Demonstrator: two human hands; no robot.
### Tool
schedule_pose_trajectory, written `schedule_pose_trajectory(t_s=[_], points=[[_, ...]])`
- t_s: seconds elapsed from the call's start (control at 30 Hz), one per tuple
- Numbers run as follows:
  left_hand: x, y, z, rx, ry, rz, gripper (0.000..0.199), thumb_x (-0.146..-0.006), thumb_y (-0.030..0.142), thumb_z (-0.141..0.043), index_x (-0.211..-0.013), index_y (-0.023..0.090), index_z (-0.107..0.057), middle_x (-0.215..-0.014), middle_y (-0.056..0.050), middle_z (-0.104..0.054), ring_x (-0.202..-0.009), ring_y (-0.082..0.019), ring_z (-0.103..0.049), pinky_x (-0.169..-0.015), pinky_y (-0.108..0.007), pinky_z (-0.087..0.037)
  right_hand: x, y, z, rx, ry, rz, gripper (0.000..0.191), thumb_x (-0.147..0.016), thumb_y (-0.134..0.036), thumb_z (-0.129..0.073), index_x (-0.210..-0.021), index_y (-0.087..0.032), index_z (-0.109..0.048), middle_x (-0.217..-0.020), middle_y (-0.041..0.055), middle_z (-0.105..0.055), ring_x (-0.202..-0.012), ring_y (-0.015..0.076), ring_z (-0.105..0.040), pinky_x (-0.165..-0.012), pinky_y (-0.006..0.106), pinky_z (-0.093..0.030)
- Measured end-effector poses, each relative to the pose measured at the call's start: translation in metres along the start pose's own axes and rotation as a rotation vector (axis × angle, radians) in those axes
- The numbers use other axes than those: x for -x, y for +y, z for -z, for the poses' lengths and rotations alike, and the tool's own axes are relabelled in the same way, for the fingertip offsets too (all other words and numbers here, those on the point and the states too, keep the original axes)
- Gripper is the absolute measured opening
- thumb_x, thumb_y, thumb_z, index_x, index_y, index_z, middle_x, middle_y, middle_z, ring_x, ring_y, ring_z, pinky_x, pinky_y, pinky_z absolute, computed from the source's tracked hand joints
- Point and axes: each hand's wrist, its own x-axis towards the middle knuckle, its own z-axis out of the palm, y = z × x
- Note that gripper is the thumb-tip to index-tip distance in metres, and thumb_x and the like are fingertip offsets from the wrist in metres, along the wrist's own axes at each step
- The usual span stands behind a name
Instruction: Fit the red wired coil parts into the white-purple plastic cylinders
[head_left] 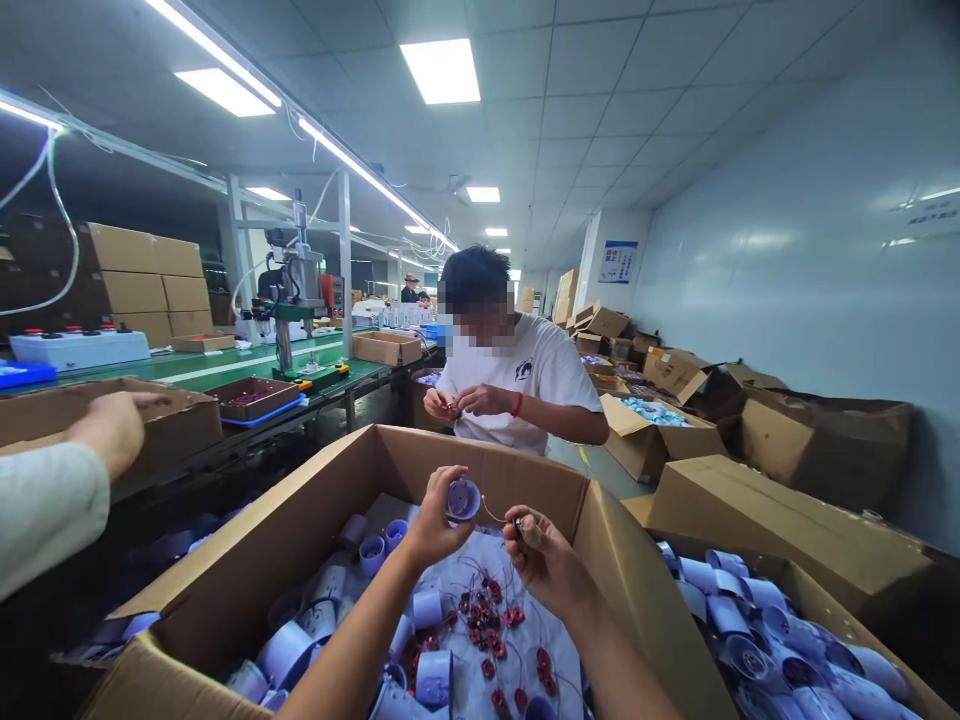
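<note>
My left hand (435, 525) holds a lavender plastic cup-shaped housing (463, 502) by its side, with the open end facing me. My right hand (551, 565) is closed on a small dark part (518, 524), mostly hidden by the fingers. A thin pale wire (491, 512) runs from it towards the housing. Both hands are above a large cardboard box (480, 455). Inside the box, several small red parts with wires (487, 620) lie on a pale sheet (536, 640). More lavender housings (289, 650) are piled at the left of the box.
Across the box, a person in a white shirt (517, 380) handles a small red part. Another person's hand (112, 430) reaches in from the left. At right stands a box of lavender housings (780, 630). A press machine (296, 280) stands by the green conveyor (225, 370).
</note>
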Motion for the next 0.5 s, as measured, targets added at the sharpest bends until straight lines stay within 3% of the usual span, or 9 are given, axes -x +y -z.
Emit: schedule_pose_trajectory(t_s=[0.23, 0.5], points=[[0.001, 0.012, -0.004, 0.013, -0.120, -0.002, 0.044, -0.064, 0.016, -0.063, -0.106, 0.020, -0.053, -0.108, -0.009, -0.051, -0.101, -0.024, -0.052, -0.089, -0.038, -0.045, 0.001, 0.005, -0.009, -0.051, -0.004, -0.017, 0.027, -0.059, -0.027, -0.082, -0.078, -0.014, -0.068, -0.068, 0.0020, -0.071, -0.056, 0.0066, -0.065, -0.051, 0.009, -0.051], [-0.001, 0.017, -0.010, 0.070, -0.205, -0.015, 0.040, -0.067, 0.021, -0.064, -0.106, 0.018, -0.055, -0.110, -0.010, -0.058, -0.107, -0.026, -0.054, -0.093, -0.040, -0.044, -0.001, 0.010, -0.001, -0.135, -0.052, -0.034, 0.024, -0.062, -0.025, -0.080, -0.082, -0.016, -0.069, -0.071, 0.0013, -0.072, -0.061, 0.0060, -0.066, -0.055, 0.009, -0.052]])
